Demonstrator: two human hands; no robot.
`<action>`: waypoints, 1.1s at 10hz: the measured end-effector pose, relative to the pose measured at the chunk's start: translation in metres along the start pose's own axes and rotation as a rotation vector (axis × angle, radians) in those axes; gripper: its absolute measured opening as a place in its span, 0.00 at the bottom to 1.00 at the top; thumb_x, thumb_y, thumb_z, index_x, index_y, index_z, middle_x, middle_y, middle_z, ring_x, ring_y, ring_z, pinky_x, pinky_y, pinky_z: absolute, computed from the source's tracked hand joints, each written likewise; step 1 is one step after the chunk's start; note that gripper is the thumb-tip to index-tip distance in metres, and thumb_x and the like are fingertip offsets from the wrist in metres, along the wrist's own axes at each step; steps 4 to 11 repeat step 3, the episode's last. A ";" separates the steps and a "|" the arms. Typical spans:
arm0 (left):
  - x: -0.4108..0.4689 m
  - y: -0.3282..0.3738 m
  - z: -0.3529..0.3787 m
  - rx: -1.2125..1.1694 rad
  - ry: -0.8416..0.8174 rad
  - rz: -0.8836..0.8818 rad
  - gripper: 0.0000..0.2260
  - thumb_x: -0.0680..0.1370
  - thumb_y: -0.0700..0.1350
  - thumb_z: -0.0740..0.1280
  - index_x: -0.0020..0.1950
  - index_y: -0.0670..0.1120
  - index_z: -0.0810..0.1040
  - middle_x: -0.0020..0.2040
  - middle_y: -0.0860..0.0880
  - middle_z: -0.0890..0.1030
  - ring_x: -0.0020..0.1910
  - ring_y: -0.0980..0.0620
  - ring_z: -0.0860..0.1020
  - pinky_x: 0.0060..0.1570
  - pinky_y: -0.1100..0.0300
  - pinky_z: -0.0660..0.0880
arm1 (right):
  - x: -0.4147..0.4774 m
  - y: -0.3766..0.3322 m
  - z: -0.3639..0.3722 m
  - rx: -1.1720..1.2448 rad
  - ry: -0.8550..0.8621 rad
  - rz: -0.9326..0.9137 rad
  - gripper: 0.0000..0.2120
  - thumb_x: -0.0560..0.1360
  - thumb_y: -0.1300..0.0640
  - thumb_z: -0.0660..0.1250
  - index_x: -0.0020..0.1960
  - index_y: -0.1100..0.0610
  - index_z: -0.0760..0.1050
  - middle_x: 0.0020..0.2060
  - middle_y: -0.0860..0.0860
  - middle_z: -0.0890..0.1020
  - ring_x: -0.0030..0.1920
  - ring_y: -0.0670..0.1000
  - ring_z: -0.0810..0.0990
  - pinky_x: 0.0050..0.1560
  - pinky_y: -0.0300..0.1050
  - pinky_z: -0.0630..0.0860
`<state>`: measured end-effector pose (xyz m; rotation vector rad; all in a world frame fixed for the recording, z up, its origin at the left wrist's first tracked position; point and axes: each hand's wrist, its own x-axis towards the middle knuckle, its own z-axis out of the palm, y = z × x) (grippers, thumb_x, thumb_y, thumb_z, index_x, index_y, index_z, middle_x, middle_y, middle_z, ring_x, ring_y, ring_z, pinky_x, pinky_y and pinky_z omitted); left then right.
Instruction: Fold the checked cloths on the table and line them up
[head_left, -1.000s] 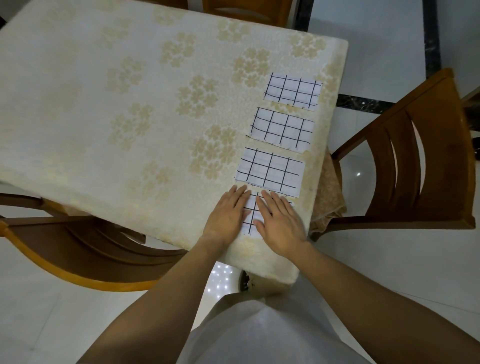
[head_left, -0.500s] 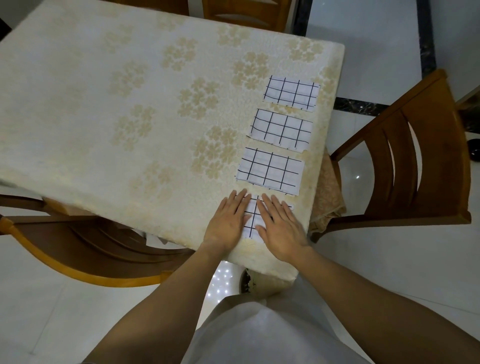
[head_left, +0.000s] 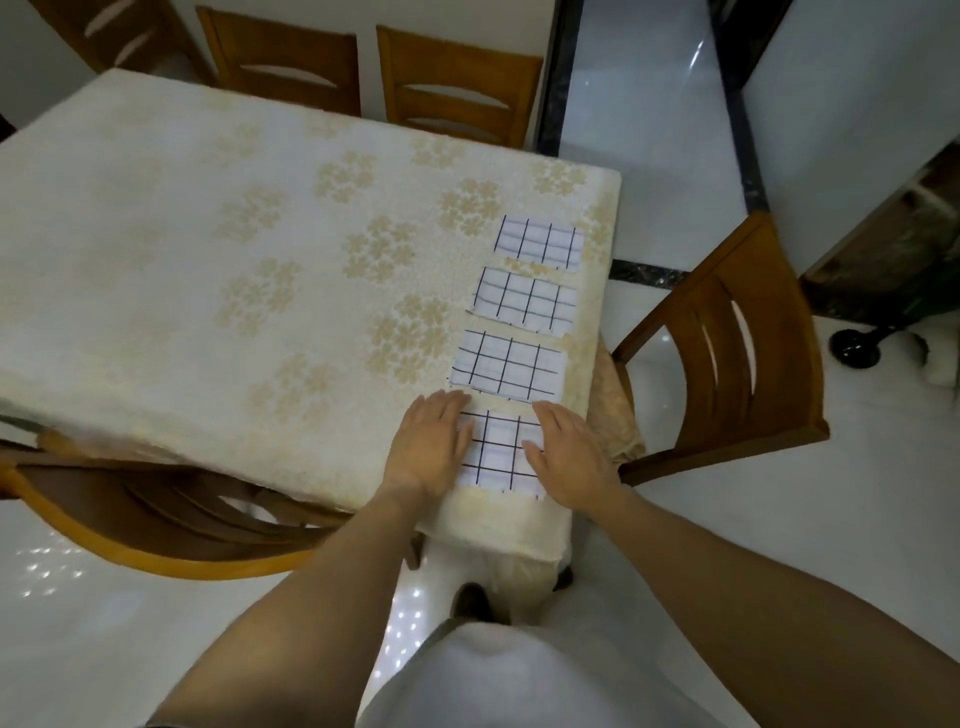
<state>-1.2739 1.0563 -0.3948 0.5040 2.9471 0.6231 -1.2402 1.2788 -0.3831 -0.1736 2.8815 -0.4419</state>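
cloth: fourth checked cloth lies folded between the fingers, at table corner
fingers: left hand and right hand laid flat, straight, pressed on its sides
row: three folded cloths lined up just beyond fingertips
step: smoothing, judged
next: squaring to row needed

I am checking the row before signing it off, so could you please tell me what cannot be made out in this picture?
Head view only.
The nearest cloth: both ends are hidden under the left hand and right hand, so its outline and squareness are unclear.
Layers in the three far cloths: too thin to count from above.
The table: left side cut off by the frame edge.
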 end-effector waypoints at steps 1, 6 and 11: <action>0.001 0.005 -0.032 0.015 0.070 0.007 0.15 0.85 0.51 0.59 0.67 0.46 0.77 0.62 0.48 0.81 0.62 0.45 0.76 0.65 0.52 0.69 | 0.004 -0.001 -0.031 0.052 0.054 0.069 0.25 0.84 0.47 0.57 0.77 0.58 0.64 0.71 0.56 0.72 0.69 0.56 0.71 0.73 0.51 0.67; -0.026 0.027 -0.078 0.263 -0.081 0.055 0.20 0.86 0.57 0.54 0.60 0.47 0.79 0.55 0.46 0.82 0.54 0.44 0.78 0.52 0.50 0.75 | -0.026 -0.012 -0.072 -0.076 0.062 -0.015 0.19 0.85 0.48 0.56 0.70 0.56 0.73 0.64 0.53 0.78 0.62 0.55 0.77 0.65 0.51 0.72; -0.026 0.027 -0.078 0.263 -0.081 0.055 0.20 0.86 0.57 0.54 0.60 0.47 0.79 0.55 0.46 0.82 0.54 0.44 0.78 0.52 0.50 0.75 | -0.026 -0.012 -0.072 -0.076 0.062 -0.015 0.19 0.85 0.48 0.56 0.70 0.56 0.73 0.64 0.53 0.78 0.62 0.55 0.77 0.65 0.51 0.72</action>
